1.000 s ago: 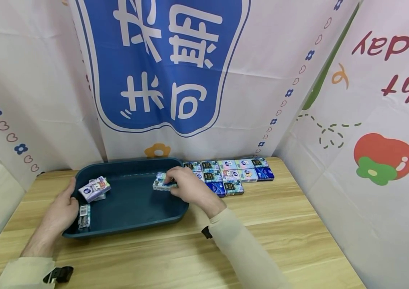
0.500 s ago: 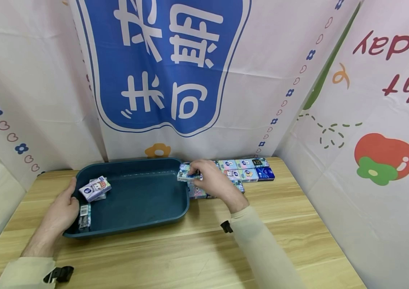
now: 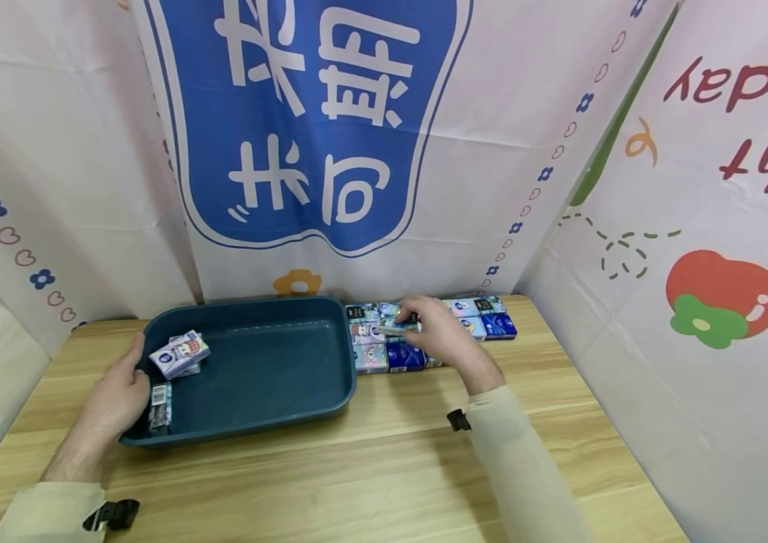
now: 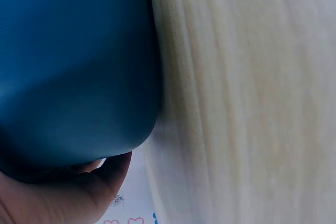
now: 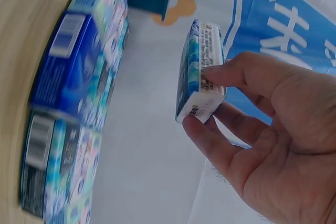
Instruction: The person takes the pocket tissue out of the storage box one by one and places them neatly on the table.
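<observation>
My left hand (image 3: 114,394) grips the left end of a dark teal tray (image 3: 268,369); in the left wrist view, fingers (image 4: 107,182) curl at the tray's edge. Inside the tray, a purple-and-white tissue pack (image 3: 182,356) lies on another pack, and a dark one (image 3: 160,407) sits near the front left corner. My right hand (image 3: 445,335) pinches a tissue pack (image 5: 198,69) with teal and white sides between thumb and fingers. It is held above the rows of tissue packs (image 3: 405,356) right of the tray, hiding part of them.
The packs form rows against the tray's right end, with dark blue ones (image 3: 497,326) at the far right. A printed curtain (image 3: 384,256) hangs behind the wooden table (image 3: 329,483). Another printed cloth (image 3: 628,377) hangs along the right side.
My right hand has carried the tissue pack rightward, from over the tray's right part to above the rows of packs. The left hand and the tray have stayed put.
</observation>
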A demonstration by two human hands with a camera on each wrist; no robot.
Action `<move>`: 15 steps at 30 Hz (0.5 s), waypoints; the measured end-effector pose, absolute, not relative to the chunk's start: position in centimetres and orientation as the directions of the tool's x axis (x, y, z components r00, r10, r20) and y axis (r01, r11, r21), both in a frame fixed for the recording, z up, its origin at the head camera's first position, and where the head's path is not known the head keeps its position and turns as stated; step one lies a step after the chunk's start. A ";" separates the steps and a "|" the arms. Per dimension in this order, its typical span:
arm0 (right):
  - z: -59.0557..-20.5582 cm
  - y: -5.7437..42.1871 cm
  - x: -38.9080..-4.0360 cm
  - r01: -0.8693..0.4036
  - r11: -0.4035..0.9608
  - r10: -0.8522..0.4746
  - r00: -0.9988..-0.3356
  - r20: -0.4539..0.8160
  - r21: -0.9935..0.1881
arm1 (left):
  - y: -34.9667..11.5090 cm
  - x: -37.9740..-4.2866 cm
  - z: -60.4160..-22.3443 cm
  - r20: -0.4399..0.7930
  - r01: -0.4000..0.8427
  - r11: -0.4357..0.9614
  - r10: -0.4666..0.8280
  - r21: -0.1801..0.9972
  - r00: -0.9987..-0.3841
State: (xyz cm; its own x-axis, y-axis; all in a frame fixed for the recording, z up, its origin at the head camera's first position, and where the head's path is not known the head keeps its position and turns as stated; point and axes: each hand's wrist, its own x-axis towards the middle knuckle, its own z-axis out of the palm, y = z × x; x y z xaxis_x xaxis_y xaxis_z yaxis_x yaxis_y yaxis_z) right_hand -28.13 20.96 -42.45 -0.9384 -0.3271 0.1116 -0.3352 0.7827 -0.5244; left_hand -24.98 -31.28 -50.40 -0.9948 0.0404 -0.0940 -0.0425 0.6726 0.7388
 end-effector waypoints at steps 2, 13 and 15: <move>-42.5 21.8 -28.2 -0.320 0.784 -0.317 -0.943 0.101 -0.532 | -31.3 -25.0 -50.4 -0.097 -0.046 0.670 0.039 0.741 -0.995; -43.1 26.1 -28.2 -0.258 0.811 -0.269 -0.961 0.058 -0.525 | -31.4 -25.2 -50.6 -0.084 -0.037 0.677 0.037 0.735 -0.996; -43.2 26.7 -28.1 -0.247 0.813 -0.261 -0.964 0.049 -0.528 | -31.4 -25.2 -50.6 -0.083 -0.037 0.680 0.035 0.732 -0.996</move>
State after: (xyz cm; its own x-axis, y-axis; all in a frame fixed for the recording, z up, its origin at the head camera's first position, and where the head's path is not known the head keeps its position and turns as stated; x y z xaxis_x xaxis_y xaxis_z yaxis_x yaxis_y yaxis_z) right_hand -28.14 26.74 -43.17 -0.9642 -0.2607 0.0490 -0.2466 0.8128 -0.5278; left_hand -25.17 -31.37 -50.65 -0.9959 0.0351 -0.0832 -0.0372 0.6798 0.7324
